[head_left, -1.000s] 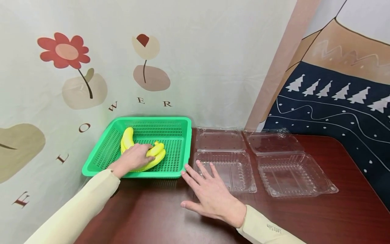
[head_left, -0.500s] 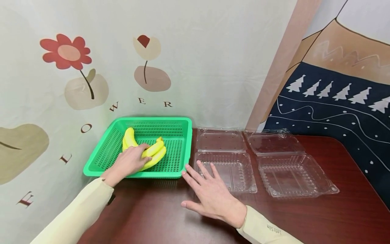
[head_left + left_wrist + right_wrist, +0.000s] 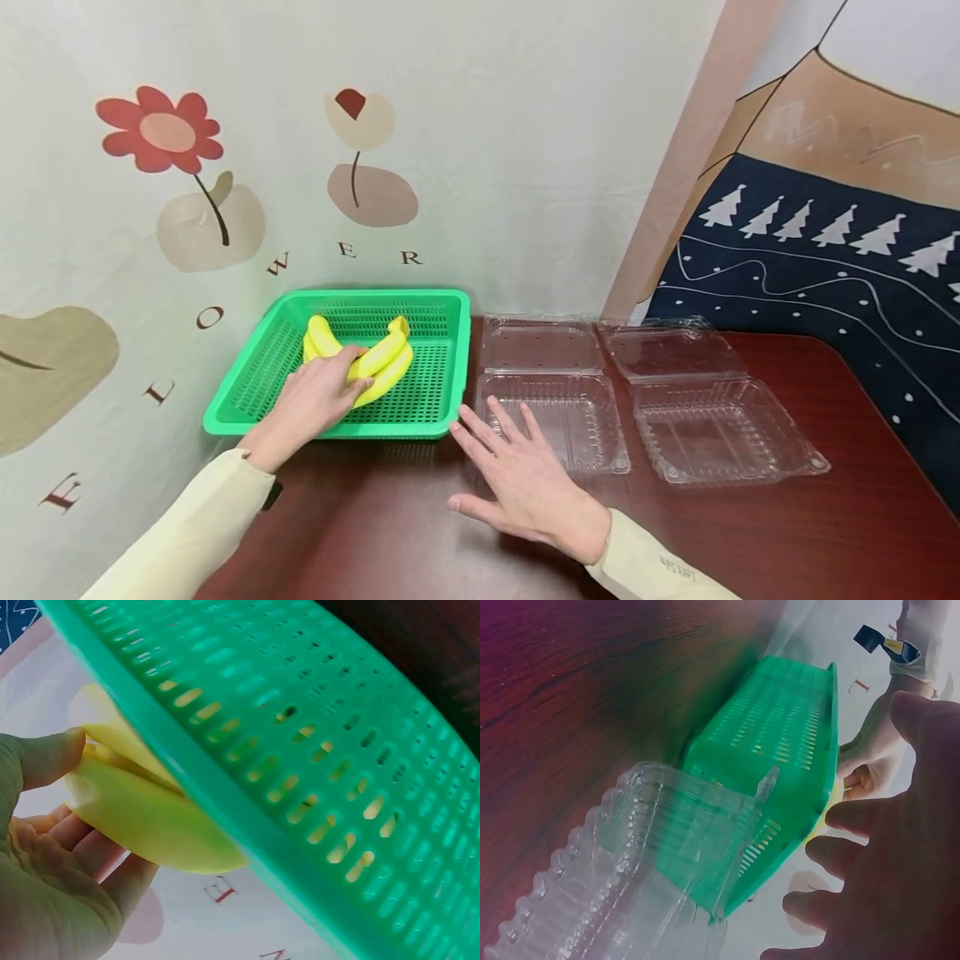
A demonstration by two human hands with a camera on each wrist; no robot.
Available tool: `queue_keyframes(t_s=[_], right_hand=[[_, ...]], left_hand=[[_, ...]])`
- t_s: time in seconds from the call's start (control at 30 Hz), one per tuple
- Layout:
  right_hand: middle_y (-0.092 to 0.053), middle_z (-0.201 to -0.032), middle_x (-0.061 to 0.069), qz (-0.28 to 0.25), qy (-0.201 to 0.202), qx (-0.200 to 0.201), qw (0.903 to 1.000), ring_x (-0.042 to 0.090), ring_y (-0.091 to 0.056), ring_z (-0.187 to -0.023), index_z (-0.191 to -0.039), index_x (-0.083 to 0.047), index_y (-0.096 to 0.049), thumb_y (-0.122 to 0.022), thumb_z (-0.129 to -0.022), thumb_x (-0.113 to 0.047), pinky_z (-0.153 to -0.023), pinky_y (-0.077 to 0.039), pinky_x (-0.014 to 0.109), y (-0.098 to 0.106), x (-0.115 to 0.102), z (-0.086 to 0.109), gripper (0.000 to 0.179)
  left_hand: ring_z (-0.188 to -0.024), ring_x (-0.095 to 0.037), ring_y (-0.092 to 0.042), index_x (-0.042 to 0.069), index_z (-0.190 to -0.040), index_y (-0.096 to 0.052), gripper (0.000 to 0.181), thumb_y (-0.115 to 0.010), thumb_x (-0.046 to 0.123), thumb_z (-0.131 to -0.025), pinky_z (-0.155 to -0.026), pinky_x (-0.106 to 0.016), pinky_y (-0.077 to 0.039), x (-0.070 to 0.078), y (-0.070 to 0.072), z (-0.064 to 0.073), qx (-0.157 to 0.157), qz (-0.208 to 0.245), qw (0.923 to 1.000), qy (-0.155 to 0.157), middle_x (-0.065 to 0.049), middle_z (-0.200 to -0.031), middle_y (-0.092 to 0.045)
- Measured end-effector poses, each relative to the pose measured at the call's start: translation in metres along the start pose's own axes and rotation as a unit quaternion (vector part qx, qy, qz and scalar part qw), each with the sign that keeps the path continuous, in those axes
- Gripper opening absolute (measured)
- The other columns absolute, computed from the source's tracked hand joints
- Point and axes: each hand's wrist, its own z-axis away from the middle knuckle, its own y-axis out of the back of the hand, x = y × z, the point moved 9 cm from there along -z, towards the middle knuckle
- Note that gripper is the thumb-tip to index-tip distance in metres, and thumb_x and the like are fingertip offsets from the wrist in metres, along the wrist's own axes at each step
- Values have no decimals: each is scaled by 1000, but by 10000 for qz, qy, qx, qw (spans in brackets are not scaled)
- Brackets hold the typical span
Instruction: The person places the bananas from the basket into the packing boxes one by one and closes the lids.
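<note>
Left grip [image 3: 311,398] holds bananas [image 3: 386,367], partly inside basket [image 3: 397,430], back edge of tabletop [image 3: 360,517] | right grip [image 3: 525,490] wide, empty | I'd lift firmly, clearing basket

Red printed flower [image 3: 159,132] on pale backdrop [image 3: 517,150]; navy tree-print cloth [image 3: 825,287]

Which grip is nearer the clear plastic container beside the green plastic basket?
Right. The right grip is spread before the container, overlapping it in view; the left grip is farther left, holding yellow bananas.
</note>
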Motion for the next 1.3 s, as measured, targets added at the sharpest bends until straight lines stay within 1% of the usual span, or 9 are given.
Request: queue_keyframes(t_s=[0.2, 0.27, 0.33, 0.53, 0.8, 1.0, 1.1, 1.2, 1.3], right_hand=[[-25, -170, -1, -213, -241, 6, 9995, 34, -17, -157, -163, -21, -36, -48, -98, -72, -120, -19, 68, 8, 10, 9, 83], [-26, -170, -2, -255, -339, 63, 9991, 34, -17, -157, -162, -21, -38, -51, -97, -71, -120, -19, 67, 12, 16, 12, 83], [-27, -170, -2, -241, -432, 112, 9987, 33, -18, -157, -162, -21, -39, -49, -97, -72, -120, -19, 67, 15, 21, 17, 83], [-30, -169, 1, -143, -627, 386, 9972, 36, -22, -156, -161, -20, -41, -46, -98, -73, -119, -21, 68, 26, 39, 31, 82], [-33, -168, 3, -42, -1084, 726, 9914, 39, -25, -154, -160, -17, -43, -61, -93, -67, -118, -22, 70, 39, 73, 54, 85], [-31, -168, 3, -66, -1453, 745, 9865, 39, -23, -155, -160, -17, -42, -59, -94, -69, -117, -20, 72, 43, 95, 72, 86], [-30, -169, 3, -22, -1558, 710, 9852, 39, -22, -155, -160, -17, -41, -57, -94, -70, -117, -21, 72, 44, 101, 80, 86], [-30, -169, 3, -10, -1687, 643, 9836, 40, -22, -155, -161, -17, -41, -58, -94, -70, -117, -20, 72, 44, 107, 88, 87], [-32, -168, 4, 14, -1797, 597, 9819, 40, -21, -155, -160, -17, -41, -59, -93, -70, -116, -20, 72, 45, 112, 96, 88]], left_hand=[[-56, -23, -50, 1, -136, -59, 48, -76, 16, -94, -45, -35, -39, 13, 13, 1, 253, -87, 9995, -142, -8, -76, -61], [-55, -23, -49, 0, -137, -59, 49, -76, 15, -94, -45, -35, -39, 19, 17, 1, 396, -153, 9987, -291, -9, -77, -63], [-53, -22, -49, -1, -137, -58, 50, -77, 15, -94, -44, -35, -38, 26, 21, 1, 542, -217, 9973, -445, -9, -75, -63], [-56, -23, -54, -2, -137, -60, 51, -79, 12, -91, -46, -42, -44, 52, 27, 3, 813, -293, 9928, -833, -13, -83, -70], [-68, -28, -66, -1, -133, -62, 51, -82, 9, -87, -52, -47, -53, 95, 29, 6, 1200, -261, 9806, -1528, -13, -96, -75], [-80, -31, -72, -1, -134, -61, 54, -84, 10, -86, -58, -48, -57, 127, 26, 6, 1357, -189, 9705, -1984, -13, -105, -76], [-78, -30, -72, -1, -132, -61, 56, -86, 11, -84, -57, -46, -57, 141, 22, 7, 1445, -211, 9641, -2218, -13, -105, -76], [-78, -29, -72, 0, -131, -61, 56, -87, 11, -83, -55, -44, -56, 153, 16, 8, 1435, -195, 9611, -2353, -12, -104, -76], [-85, -28, -73, 0, -131, -60, 56, -87, 12, -84, -58, -44, -58, 164, 9, 9, 1386, -136, 9582, -2499, -11, -107, -75]])
